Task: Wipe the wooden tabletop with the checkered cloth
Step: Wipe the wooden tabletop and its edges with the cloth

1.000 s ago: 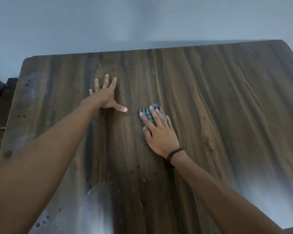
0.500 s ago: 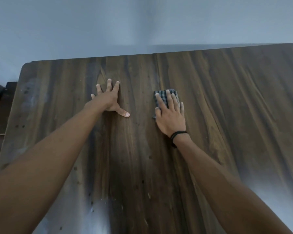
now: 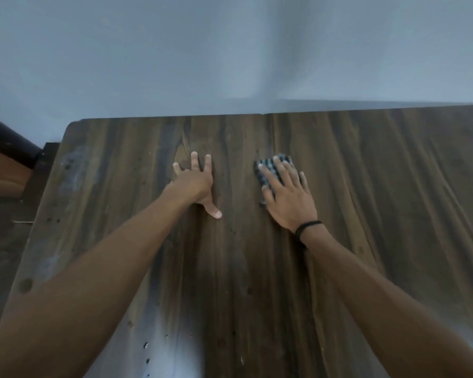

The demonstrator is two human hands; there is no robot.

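The checkered cloth [image 3: 268, 170] lies bunched up small on the wooden counter [image 3: 380, 214], near the far edge and a bit right of the middle. The right hand [image 3: 287, 197] lies flat on top of it. Its fingers [image 3: 280, 170] are straight and spread a little. They press the cloth down and are not curled round it. Part of the cloth peeks out past the fingertips. A thin black band [image 3: 307, 227] goes round the right wrist. The left hand [image 3: 194, 184] is near, to the left, apart from the cloth. It rests flat on the bare wood with its fingers spread wide, and it holds nothing. The counter is dark brown with long stripes, small dark spots and a shiny patch [image 3: 175, 350] near the front. Behind it stands a plain pale wall [image 3: 230, 50].
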